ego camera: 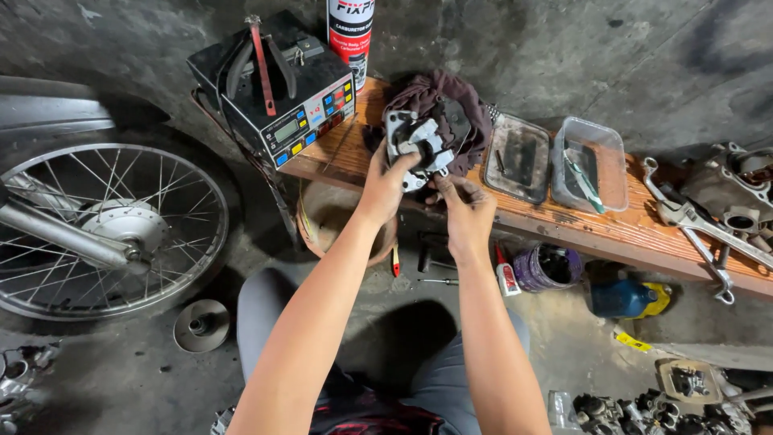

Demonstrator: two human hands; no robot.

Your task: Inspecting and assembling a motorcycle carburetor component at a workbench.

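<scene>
Carburettor body [419,145] — grey cast metal, held up just over the near edge of the wooden counter [564,221], in front of a dark maroon rag [463,109]. Your left hand [385,184] is clamped on its lower left side, thumb up across the face. Your right hand [465,211] sits just under its lower right corner, fingertips pinched together at a small part there; whether they grip anything, you cannot tell. Judged from this, you are in the hand-work stage on the part, steadying with one hand and picking at a fitting with the other. A next move calls for a firm left grip and fine fingertip control — small pieces could drop to the floor.

Packages and labels:
- Spray can [351,32], white with a red band and dark print, upright at the counter's far end, beside the black box-shaped device [278,93] with coloured buttons.
- Two clear plastic tubs [555,157], side by side, right of the rag; the right one holds a green-handled tool.
- Small white bottle with red cap [506,276] on the floor below, next to a purple tub [549,267] and a blue and yellow container [624,298].
</scene>
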